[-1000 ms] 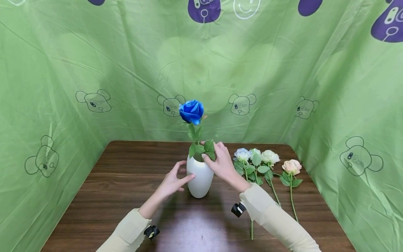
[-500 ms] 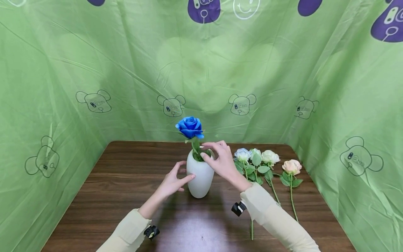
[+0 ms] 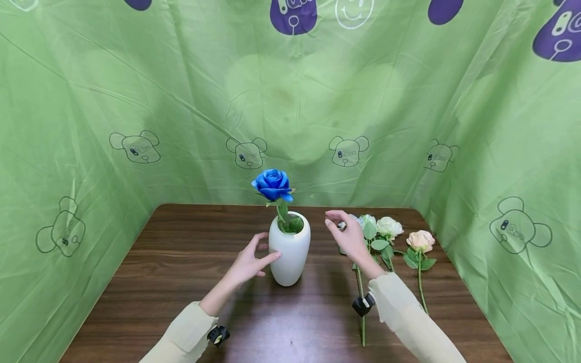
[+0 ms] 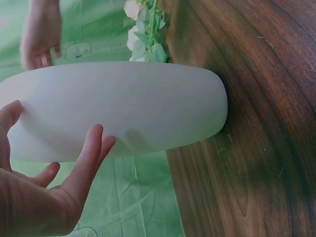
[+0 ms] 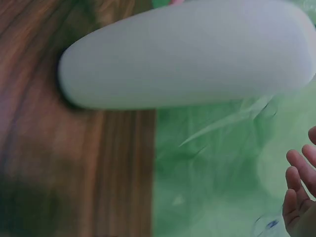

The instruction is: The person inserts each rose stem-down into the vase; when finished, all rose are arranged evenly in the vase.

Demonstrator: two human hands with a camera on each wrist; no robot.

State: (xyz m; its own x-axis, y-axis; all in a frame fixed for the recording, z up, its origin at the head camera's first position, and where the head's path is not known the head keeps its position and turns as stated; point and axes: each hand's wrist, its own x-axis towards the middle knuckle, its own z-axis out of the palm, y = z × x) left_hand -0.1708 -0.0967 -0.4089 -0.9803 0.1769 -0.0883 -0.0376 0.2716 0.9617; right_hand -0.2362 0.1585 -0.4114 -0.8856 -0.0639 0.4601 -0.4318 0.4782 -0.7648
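Observation:
A white vase [image 3: 289,257] stands upright on the wooden table in the head view. The blue rose [image 3: 273,185] leans left out of its mouth, with its lower stem hidden inside. My left hand [image 3: 247,261] holds the vase's left side, thumb on the front and fingers farther round. In the left wrist view, fingertips of the left hand [image 4: 64,192] rest against the vase wall [image 4: 133,103]. Right of the vase, my right hand [image 3: 353,241] is in the air with relaxed fingers and holds nothing. In the right wrist view, the right hand [image 5: 301,187] is apart from the vase [image 5: 187,59].
On the table's right side lie a white rose [image 3: 389,227], a peach rose [image 3: 421,241] and a pale green rose [image 3: 368,221]. A pale blue bloom is mostly hidden behind my right hand. Green printed cloth [image 3: 290,111] encloses the table [image 3: 181,272].
The blue rose has dropped lower into the vase and tilted left. My right hand has let go of it and moved right, towards the other roses. The left hand stays at the vase.

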